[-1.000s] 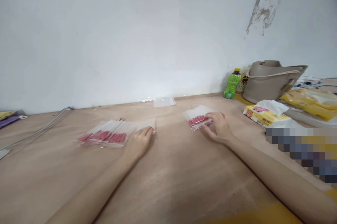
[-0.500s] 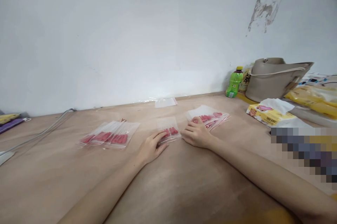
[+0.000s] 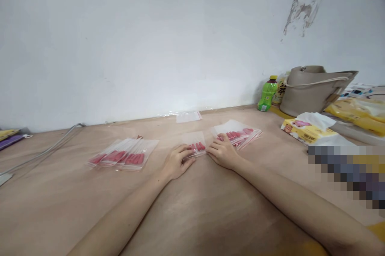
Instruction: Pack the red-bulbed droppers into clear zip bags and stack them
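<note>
A small clear zip bag (image 3: 194,137) with several red pieces in it lies flat on the brown-covered table, its zip edge towards me. My left hand (image 3: 178,162) grips its near left corner, fingers on top and thumb at the near edge. At the near right corner, my right hand (image 3: 223,152) pinches the zip edge with curled fingers. Its upper fingers overlap a pile of filled zip bags (image 3: 236,132) to the right. Another overlapping row of filled zip bags (image 3: 120,156) lies to the left. What the red pieces are, I cannot make out.
A flat, whitish zip bag (image 3: 189,117) lies near the wall. To the right stand a green bottle (image 3: 267,93), a beige handbag (image 3: 309,91) and a yellow tissue box (image 3: 306,131). A grey cable (image 3: 54,146) runs along the left side.
The middle bag has shifted slightly, with more of its red pieces showing now. My left hand has moved a little right and up; my right hand has slid slightly left.
</note>
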The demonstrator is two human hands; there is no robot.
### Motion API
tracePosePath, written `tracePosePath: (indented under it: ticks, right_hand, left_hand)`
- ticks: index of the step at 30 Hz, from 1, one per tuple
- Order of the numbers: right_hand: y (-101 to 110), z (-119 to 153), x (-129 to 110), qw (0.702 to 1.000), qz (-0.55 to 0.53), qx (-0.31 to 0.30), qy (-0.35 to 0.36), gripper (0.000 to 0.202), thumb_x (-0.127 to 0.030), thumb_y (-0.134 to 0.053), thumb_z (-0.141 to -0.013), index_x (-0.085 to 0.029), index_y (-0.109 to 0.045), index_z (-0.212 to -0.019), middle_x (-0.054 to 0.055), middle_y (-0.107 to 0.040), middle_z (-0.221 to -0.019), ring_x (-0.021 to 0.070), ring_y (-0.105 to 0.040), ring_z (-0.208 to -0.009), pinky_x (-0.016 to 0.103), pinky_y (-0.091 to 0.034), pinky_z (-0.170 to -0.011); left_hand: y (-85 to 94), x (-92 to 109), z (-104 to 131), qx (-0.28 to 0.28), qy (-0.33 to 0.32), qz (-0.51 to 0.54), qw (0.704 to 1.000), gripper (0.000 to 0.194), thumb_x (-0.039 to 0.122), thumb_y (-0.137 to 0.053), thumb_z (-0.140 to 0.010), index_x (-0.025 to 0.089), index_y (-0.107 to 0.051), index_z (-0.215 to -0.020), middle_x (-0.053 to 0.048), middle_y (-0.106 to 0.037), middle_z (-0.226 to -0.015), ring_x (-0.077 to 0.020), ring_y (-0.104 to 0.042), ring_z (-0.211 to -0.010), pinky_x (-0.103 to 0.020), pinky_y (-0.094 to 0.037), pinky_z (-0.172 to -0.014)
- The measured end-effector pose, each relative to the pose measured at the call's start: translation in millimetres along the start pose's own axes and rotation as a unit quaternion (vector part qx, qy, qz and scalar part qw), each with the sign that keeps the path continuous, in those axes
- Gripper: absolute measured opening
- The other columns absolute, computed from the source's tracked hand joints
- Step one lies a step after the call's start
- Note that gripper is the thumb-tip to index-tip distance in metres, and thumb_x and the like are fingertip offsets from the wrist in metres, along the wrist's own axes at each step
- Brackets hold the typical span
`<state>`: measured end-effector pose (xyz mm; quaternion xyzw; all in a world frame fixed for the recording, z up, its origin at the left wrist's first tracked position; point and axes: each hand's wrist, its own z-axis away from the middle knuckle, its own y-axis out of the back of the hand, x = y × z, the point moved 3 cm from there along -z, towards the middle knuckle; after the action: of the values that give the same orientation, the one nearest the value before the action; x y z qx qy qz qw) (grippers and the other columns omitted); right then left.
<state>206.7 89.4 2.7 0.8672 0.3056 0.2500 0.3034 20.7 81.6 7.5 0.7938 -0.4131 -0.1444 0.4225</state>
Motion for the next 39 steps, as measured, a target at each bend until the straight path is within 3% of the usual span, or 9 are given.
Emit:
tracePosePath:
  ticks: [10,17,24,34,39]
  right_hand:
    - [-3,0,2,1.0,-0.017,-0.021,-0.003,0.017,-0.019,-0.043,-0.08,-0.018,-0.059,-0.073,0.001,-0.059,-0.065,0.0131,-0.046,-0.069,0.04,-0.019,-0.087]
    - [0,-2,-3,0.999,-0.024,-0.024,-0.004,0.019,-0.019,-0.041,-0.082,-0.018,-0.058,-0.072,0.001,-0.059,-0.065,0.0136,-0.046,-0.07,0.038,-0.021,-0.086]
    - [3,-1,-3,1.0,-0.016,-0.014,0.005,0.02,-0.019,-0.041,-0.082,-0.017,-0.057,-0.069,0.001,-0.056,-0.063,0.0126,-0.045,-0.068,0.039,-0.021,-0.086]
    - [6,0,-1,1.0,-0.011,-0.014,-0.003,0.018,-0.019,-0.041,-0.082,-0.018,-0.056,-0.071,0.0,-0.058,-0.065,0.0128,-0.046,-0.069,0.041,-0.018,-0.089]
    - [6,-1,-4,1.0,-0.013,-0.013,0.002,0.018,-0.018,-0.041,-0.082,-0.018,-0.056,-0.071,0.0,-0.058,-0.063,0.0124,-0.047,-0.068,0.042,-0.017,-0.091]
  left_hand:
    - [-33.2,19,-29,0.015,-0.087,-0.068,0.994,0.015,0.015,-0.046,-0.082,0.017,-0.061,-0.082,-0.005,-0.064,-0.086,-0.0179,-0.057,-0.081,-0.032,-0.044,-0.073]
    - [-36.2,17,-31,0.02,-0.128,-0.119,0.984,0.021,0.009,-0.042,-0.081,0.015,-0.058,-0.069,-0.005,-0.062,-0.071,-0.0169,-0.056,-0.069,-0.031,-0.042,-0.068]
    - [-25.5,19,-25,0.022,-0.139,-0.141,0.98,0.02,0.01,-0.04,-0.083,0.015,-0.057,-0.074,-0.005,-0.062,-0.074,-0.0164,-0.055,-0.072,-0.032,-0.041,-0.072]
    - [12.1,10,3,0.025,-0.112,-0.158,0.981,0.017,0.014,-0.042,-0.085,0.014,-0.056,-0.076,-0.006,-0.061,-0.075,-0.0175,-0.055,-0.076,-0.032,-0.042,-0.073]
    - [20.1,3,12,0.012,-0.084,-0.178,0.98,0.023,0.016,-0.039,-0.087,0.014,-0.055,-0.071,-0.006,-0.058,-0.069,-0.018,-0.053,-0.07,-0.032,-0.042,-0.069]
